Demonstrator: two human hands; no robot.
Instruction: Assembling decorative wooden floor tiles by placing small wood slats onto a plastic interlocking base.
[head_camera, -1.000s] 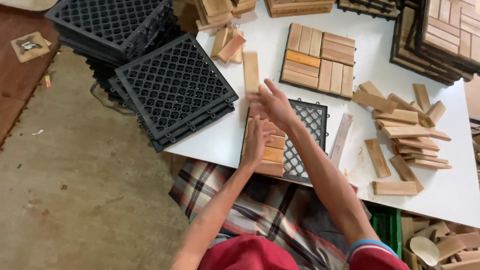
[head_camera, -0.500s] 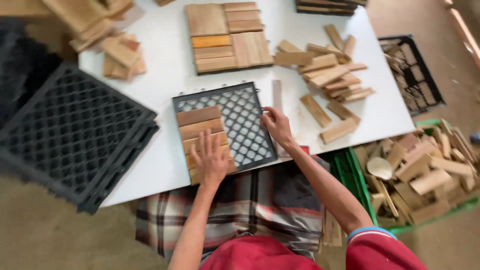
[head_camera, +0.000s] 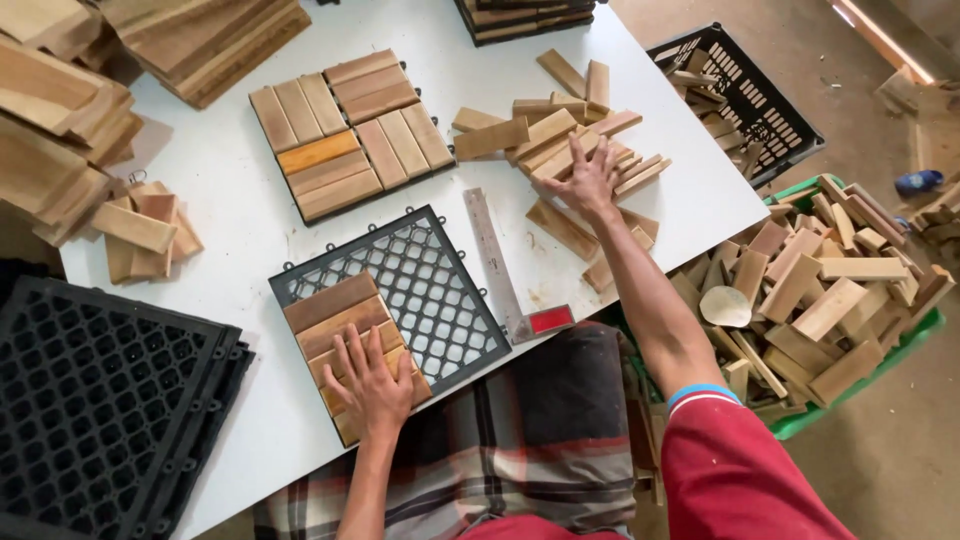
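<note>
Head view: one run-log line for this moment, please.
left hand: flat on slats in black grid base | right hand: on loose slat pile

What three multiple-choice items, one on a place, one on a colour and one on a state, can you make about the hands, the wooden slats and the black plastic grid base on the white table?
1. Where does the right hand rest?
A. On the loose pile of short wooden slats
B. On the metal try square
C. In the green crate

2. What colour is the handle end of the flat metal try square?
A. Blue
B. Red
C. Yellow

3. What state is the black plastic grid base under the left hand in?
A. Wholly covered with slats
B. Bare
C. Partly covered with slats

Answers: 1 A, the fingers spread on the pile at the table's right side. 2 B, the block at its near end is red. 3 C, brown slats fill only its near left corner, where the left hand presses flat; the rest shows open mesh.
</note>
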